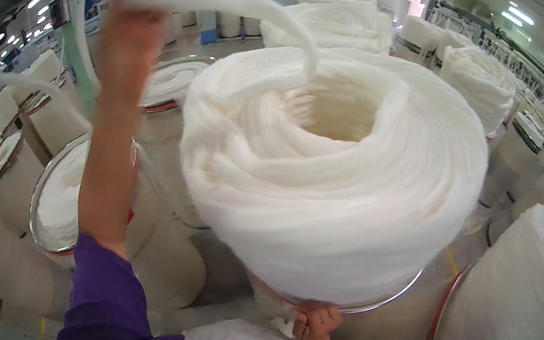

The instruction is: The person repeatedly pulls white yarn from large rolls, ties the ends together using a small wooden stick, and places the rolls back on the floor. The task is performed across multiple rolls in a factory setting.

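A thick white sliver [257, 7] arches from the top of a large coil of sliver [325, 201] up to my raised left hand [134, 36]. That hand is blurred, but its fingers look closed round the sliver. The coil bulges high above its can, whose metal rim [385, 303] shows underneath, and has a round hollow in the middle. Low against the near side of this can, my right hand [318, 322] is closed like a fist. Something white pokes out beside it; what the fingers hold is hidden.
Cans with white coils, such as a can [64, 195] on the left and a tilted-looking full can [500, 319] on the right, stand close round me. Further full coils [341, 26] lie behind. A green machine post [80, 41] rises at left, with another sliver [18, 81] strung nearby.
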`<state>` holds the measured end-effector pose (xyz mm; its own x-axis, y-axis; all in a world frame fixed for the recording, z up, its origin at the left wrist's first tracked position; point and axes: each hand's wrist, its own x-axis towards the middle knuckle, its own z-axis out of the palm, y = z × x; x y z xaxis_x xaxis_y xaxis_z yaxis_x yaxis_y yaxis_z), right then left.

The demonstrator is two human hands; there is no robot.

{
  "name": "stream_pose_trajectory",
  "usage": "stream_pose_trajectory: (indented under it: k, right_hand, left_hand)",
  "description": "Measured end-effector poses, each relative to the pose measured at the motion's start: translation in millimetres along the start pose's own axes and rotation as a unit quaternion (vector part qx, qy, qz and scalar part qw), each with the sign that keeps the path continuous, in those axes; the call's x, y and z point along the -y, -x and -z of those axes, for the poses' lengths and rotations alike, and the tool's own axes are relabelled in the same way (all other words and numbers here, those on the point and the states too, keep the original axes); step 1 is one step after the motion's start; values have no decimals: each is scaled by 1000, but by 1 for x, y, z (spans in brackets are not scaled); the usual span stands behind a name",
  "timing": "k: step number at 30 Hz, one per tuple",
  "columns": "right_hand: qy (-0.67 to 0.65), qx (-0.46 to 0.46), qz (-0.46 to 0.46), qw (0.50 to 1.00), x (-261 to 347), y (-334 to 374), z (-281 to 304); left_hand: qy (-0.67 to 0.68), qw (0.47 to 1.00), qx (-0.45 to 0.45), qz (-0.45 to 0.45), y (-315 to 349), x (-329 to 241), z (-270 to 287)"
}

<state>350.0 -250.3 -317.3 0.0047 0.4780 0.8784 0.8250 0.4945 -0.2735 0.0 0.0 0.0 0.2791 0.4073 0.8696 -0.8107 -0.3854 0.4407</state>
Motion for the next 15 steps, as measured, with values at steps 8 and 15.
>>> stream_pose_trajectory:
  k: [8, 15]
  right_hand:
    - [2, 15, 6, 1000, -7, 3, -9]
    - [14, 58, 11, 998, -11, -8, -12]
  left_hand:
    - [108, 835, -523, 131, 349, 40, -43]
    - [-427, 546, 87, 715, 435, 83, -90]
